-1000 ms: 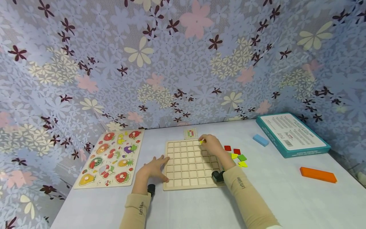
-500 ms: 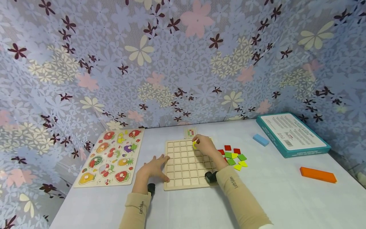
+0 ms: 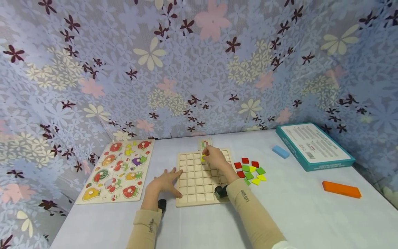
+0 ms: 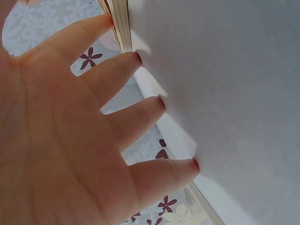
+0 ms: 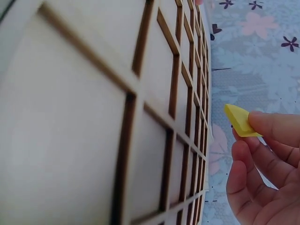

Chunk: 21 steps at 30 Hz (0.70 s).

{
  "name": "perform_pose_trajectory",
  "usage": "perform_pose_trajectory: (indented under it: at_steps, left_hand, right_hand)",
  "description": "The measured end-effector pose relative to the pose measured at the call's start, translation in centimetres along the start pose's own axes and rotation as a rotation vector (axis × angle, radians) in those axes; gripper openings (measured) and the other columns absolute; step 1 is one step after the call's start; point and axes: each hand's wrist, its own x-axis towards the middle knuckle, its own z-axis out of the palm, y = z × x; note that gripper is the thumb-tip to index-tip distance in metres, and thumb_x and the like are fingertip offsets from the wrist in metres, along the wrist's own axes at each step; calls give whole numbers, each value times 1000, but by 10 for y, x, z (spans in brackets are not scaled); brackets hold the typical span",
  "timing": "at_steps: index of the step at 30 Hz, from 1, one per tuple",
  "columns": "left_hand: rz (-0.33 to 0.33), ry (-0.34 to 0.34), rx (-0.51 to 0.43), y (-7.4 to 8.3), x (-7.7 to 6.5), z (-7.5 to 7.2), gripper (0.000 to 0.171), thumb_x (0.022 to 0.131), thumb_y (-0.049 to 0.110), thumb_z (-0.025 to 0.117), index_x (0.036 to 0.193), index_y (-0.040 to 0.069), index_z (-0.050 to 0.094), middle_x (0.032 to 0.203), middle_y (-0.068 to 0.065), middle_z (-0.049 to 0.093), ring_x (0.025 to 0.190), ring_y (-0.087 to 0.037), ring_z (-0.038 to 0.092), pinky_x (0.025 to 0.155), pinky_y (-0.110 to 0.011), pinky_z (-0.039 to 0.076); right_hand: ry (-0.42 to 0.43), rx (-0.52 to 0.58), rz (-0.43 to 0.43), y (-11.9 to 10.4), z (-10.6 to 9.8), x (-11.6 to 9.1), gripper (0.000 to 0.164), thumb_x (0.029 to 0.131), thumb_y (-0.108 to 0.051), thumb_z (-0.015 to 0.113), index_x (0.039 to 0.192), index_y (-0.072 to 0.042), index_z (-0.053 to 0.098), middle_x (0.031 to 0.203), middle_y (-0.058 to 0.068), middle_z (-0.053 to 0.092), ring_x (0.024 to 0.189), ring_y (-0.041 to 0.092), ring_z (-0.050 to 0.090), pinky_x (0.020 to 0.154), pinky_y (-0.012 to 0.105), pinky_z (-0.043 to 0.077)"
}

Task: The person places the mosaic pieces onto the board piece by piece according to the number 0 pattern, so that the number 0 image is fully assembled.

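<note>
Presently: one yellow tile, pinched in right hand over far rows of wooden grid board; seemingly light, stiff, best held by edges. Left hand, fingers spread, at board's left edge.

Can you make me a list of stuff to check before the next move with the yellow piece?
1. Yellow piece held: ok, pinched in the right hand.
2. Grid board steadied: ok, the left hand rests spread at its left edge.
3. Small pattern card fully seen: not ok, the right hand covers part of it in the head view.
4. Loose pieces off the board: ok, the red, green and yellow ones lie on the table to its right.
5. Right square picked: cannot tell, the card is too small to read exactly.
</note>
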Motion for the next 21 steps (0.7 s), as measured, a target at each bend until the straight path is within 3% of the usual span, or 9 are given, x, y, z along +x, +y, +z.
perform_pose_trajectory:
  at_steps: [12, 21]
  left_hand:
    - [-6, -3, 29, 2, 1, -4, 94, 66, 32, 82, 145, 17, 33, 153, -14, 18, 137, -46, 6, 96, -77, 5]
    - [1, 9, 2, 0, -1, 1, 94, 65, 32, 83, 144, 16, 35, 152, -14, 19, 137, -47, 7, 96, -77, 6]
  right_hand:
    - [-40, 7, -28, -7, 8, 8, 12, 89, -3, 58, 99, -3, 65, 100, 11, 60, 91, 24, 55, 75, 36, 48]
    - [-72, -27, -40, -6, 19, 12, 14, 88, 2, 55, 95, -4, 65, 96, 9, 60, 87, 22, 55, 73, 33, 48]
